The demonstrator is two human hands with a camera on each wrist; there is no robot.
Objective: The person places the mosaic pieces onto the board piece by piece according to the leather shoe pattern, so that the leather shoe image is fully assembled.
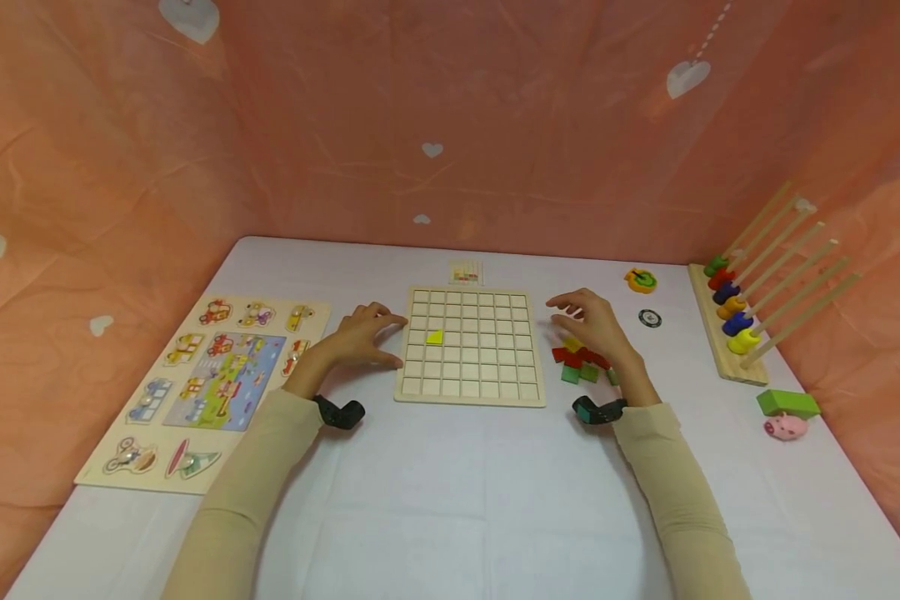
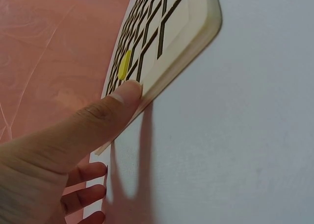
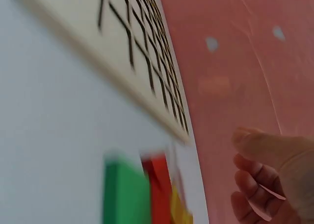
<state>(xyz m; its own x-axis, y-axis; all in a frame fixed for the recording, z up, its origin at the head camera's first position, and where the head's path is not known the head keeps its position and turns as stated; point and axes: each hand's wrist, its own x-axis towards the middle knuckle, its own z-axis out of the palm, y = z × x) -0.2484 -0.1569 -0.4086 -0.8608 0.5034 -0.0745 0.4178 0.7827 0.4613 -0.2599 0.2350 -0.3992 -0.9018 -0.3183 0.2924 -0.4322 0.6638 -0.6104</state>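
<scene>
A wooden grid board [image 1: 487, 403] lies flat on the table between the hands. One yellow tile [image 1: 435, 337] sits in a square towards its left side. At the board's left edge is my left hand [image 1: 360, 337], thumb and fingers spread; the left wrist view has the thumb [image 2: 125, 99] right at the rim. My right hand [image 1: 588, 321] hovers off the board's right side, fingers loosely bent and holding nothing. Beneath and in front of it is a small pile of red tiles [image 1: 572, 360], green tiles [image 1: 588, 372] and a yellow one [image 1: 572, 342].
A peg puzzle of vehicles [image 1: 318, 310] lies at left. Behind the board is a small pattern card [image 1: 467, 272]. Farther right are an orange-and-green toy [image 1: 641, 281], a round chip [image 1: 650, 318], a wooden peg rack [image 1: 727, 354], a green block [image 1: 787, 404] and a pink pig [image 1: 786, 427].
</scene>
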